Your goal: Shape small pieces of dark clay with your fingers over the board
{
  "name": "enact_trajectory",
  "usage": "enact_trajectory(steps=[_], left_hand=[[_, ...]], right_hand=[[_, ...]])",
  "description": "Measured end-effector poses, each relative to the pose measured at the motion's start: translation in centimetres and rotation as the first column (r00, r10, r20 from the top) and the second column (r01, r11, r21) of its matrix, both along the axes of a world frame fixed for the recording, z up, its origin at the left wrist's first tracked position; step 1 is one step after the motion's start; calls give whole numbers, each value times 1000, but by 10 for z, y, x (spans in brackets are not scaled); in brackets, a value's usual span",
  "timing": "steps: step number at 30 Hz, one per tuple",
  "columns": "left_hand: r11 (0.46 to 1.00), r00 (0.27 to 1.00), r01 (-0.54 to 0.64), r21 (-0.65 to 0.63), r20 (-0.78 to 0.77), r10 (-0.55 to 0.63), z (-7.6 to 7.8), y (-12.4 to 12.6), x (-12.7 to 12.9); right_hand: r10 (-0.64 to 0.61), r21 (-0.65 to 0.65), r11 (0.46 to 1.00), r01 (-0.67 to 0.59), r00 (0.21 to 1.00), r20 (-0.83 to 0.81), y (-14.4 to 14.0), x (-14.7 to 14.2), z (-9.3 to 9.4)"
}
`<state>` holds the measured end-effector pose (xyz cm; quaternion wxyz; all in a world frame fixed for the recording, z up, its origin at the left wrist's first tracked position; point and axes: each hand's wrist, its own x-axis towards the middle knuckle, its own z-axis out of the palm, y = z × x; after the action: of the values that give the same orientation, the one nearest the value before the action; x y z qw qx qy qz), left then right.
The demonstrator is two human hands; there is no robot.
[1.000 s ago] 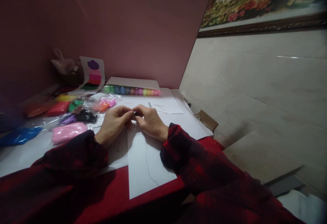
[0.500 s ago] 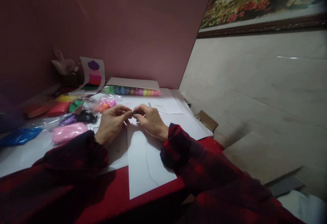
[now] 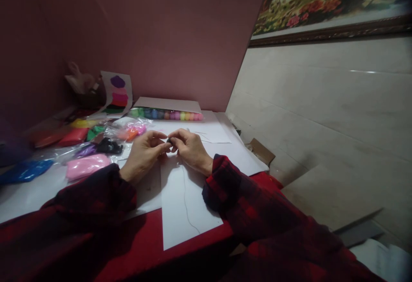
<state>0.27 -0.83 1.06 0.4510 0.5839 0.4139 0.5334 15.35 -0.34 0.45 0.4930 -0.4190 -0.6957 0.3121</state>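
Both hands are pinched in on one tiny dark bit of clay (image 3: 169, 141), held just above the far end of the white sheet (image 3: 183, 204) that lies nearest the person. The left hand (image 3: 143, 153) has thumb and forefinger closed on it from one side, and the right hand (image 3: 189, 147) does the same from the other, remaining fingers curled loosely. So neither is open, both are on the same little piece. I can't make out its shape, it's too small and mostly hidden by fingertips.

Looks to me like the shaping step: rolling or squeezing the lump between fingertips. The sheet below them has a thin drawn line running down it, so my guess is the next move needs light pressure and a careful set-down onto it, without flattening the piece.

Left of that sheet there's a pile of bagged clay, a pink pack (image 3: 85, 166) closest, then a black one (image 3: 109, 147). Beyond the sheet sits a row of coloured pots (image 3: 165, 114).
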Motion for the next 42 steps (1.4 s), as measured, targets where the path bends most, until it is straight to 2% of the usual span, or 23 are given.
enact_trajectory(steps=[4,8,18,27,32,37,42], left_hand=[[1000,998,-20,-8,-66,19,-2,1,0],[997,989,-36,71,-143,46,-3,1,-2],[989,987,-79,127,-132,95,-1,1,-2],[1000,999,26,10,-36,-26,-5,4,-4],[1000,999,30,1,-12,-30,-4,1,-5],[997,994,52,-48,97,-47,-1,-1,-2],[999,997,40,3,71,-40,0,1,-2]], right_hand=[[50,32,998,-50,999,5,1,0,-2],[71,6,997,-71,997,22,3,1,-4],[115,39,992,-116,993,23,1,-1,-5],[39,62,997,-41,999,26,0,1,-5],[57,65,996,-57,998,6,0,1,-5],[-3,73,997,0,999,49,1,1,-5],[-1,77,997,-3,999,47,0,1,-3]])
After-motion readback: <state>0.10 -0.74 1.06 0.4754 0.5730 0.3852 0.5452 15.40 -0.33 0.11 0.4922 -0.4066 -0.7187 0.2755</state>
